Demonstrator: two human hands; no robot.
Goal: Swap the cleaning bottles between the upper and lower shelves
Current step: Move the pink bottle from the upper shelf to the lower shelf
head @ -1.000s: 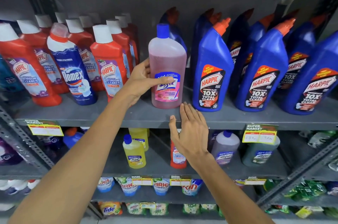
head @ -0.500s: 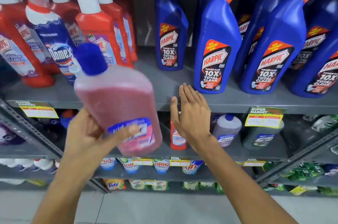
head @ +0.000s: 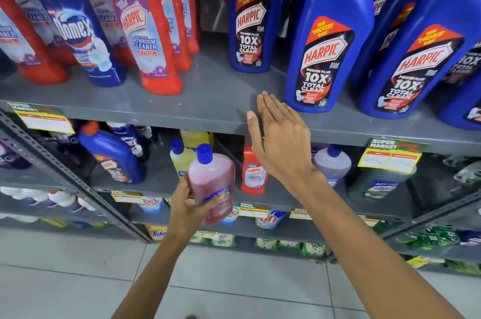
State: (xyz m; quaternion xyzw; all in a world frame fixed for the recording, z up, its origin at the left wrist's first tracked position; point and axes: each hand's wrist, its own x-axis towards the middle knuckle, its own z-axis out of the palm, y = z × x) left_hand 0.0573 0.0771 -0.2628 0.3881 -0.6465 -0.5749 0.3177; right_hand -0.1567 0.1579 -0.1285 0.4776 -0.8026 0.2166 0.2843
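My left hand grips a pink cleaner bottle with a blue cap, held nearly upright in front of the lower shelf. Behind it stands a yellow bottle and, to the right, a small red Harpic bottle. My right hand is flat and open, fingers together, its fingertips at the front edge of the upper shelf. A bare gap lies on the upper shelf between the red Harpic bottles and the blue Harpic bottles.
A Domex bottle stands among the red ones upper left. On the lower shelf are a blue Harpic bottle, a lilac bottle and a dark green bottle. Detergent packs fill the shelves below. Yellow price tags hang on the edges.
My left hand has carried the pink bottle off the upper shelf and down to the lower shelf's front. My right hand has stayed at the upper shelf's edge.
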